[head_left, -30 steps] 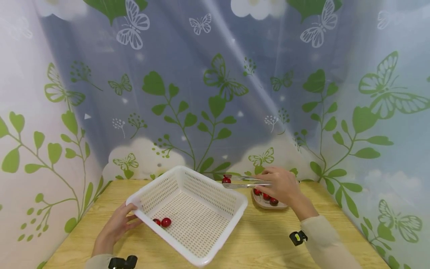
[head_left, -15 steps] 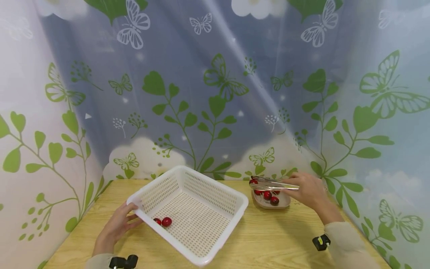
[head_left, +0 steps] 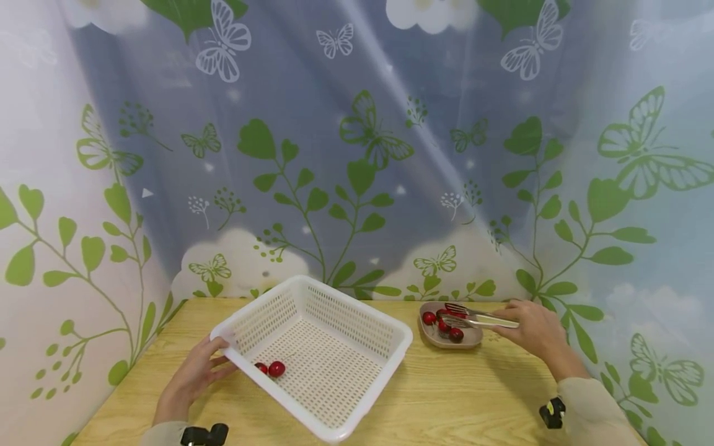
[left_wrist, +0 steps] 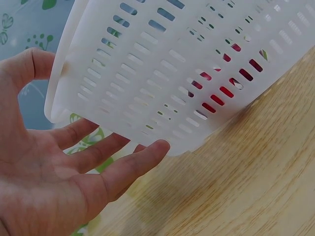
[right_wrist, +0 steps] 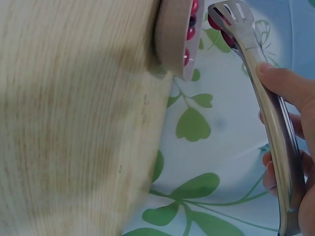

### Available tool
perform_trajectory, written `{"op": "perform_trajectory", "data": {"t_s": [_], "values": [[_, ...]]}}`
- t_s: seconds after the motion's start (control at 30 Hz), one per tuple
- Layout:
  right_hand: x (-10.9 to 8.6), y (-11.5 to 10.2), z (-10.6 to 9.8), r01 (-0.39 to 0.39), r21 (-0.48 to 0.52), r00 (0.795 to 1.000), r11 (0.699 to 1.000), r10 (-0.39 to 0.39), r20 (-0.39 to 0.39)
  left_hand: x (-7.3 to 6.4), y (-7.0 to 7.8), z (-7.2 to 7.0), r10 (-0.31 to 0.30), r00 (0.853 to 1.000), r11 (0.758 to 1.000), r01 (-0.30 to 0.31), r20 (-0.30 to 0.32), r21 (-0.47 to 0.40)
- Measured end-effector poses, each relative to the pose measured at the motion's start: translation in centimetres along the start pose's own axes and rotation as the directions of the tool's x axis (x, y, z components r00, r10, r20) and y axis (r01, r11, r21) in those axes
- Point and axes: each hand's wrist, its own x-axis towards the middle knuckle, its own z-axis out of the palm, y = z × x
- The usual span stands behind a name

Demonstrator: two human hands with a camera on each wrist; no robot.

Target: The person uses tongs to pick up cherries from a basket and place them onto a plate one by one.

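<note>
My left hand [head_left: 192, 375] grips the left corner of a white plastic basket [head_left: 357, 302], thumb at the rim and fingers below. Two cherries [head_left: 276, 369] lie inside by the near left wall; red also shows through the slots in the left wrist view. On the right, my right hand [head_left: 532, 331] holds metal tongs [head_left: 489, 319] over a small pinkish-beige dish [head_left: 471, 339] containing several cherries [head_left: 455, 335]. In the right wrist view, dark red cherry skin [right_wrist: 213, 22] shows between the slotted tips of the tongs, above the dish's level.
Basket and dish stand on a light wooden table [head_left: 446, 396]. A curtain [head_left: 357, 204] printed with leaves and butterflies closes off the back and both sides, close behind the dish.
My right hand has carried the tongs, with a cherry between their tips, rightward from the basket's far right rim to over the dish. The left hand and basket have stayed in place.
</note>
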Motion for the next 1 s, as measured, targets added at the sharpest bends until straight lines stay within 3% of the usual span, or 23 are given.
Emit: {"op": "perform_trajectory", "data": {"t_s": [0.37,1.0], "values": [[-0.3,0.5,0.7,-0.069,0.027,0.996,0.997,0.067,0.064,-0.1,0.1,0.1,0.007,1.0,1.0,-0.007,-0.011,-0.003],[-0.5,1.6,1.4,-0.072,-0.014,0.994,0.997,0.073,0.084,0.0,0.1,0.0,0.0,1.0,1.0,0.0,-0.022,0.012]]}}
